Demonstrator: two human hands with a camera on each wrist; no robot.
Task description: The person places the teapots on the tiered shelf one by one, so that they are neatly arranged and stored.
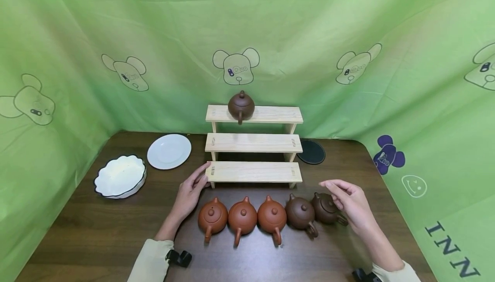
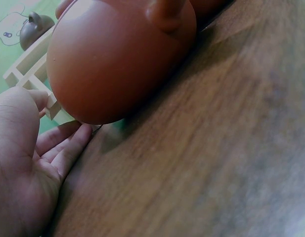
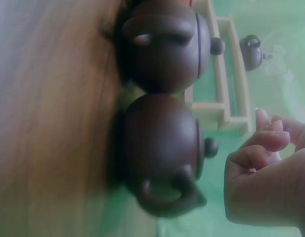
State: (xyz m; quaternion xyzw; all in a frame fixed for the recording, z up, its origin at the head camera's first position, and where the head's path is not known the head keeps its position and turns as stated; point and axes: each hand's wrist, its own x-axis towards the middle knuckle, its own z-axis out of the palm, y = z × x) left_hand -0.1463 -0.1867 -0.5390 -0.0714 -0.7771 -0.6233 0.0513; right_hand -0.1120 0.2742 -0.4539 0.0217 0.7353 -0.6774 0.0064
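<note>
My left hand (image 1: 187, 195) touches the left end of the lowest step of a light wooden three-step stand (image 1: 253, 172), its fingers fairly straight. Beside it begins a row of teapots: three reddish-brown ones, the nearest being the left teapot (image 1: 212, 216), then two dark brown ones. Just above and right of the rightmost dark teapot (image 1: 326, 209) hovers my right hand (image 1: 349, 202), loosely curled and holding nothing. In the right wrist view this dark teapot (image 3: 159, 140) shows apart from the fingers. Another dark teapot (image 1: 241, 106) sits on the top step, left of centre.
At the left on the wooden table (image 1: 96, 239) lie a white plate (image 1: 169, 151) and a scalloped white bowl (image 1: 120, 176) with a dark rim. A dark round coaster (image 1: 311, 151) is partly behind the stand's right side. Green curtains (image 1: 294, 24) enclose the back and sides.
</note>
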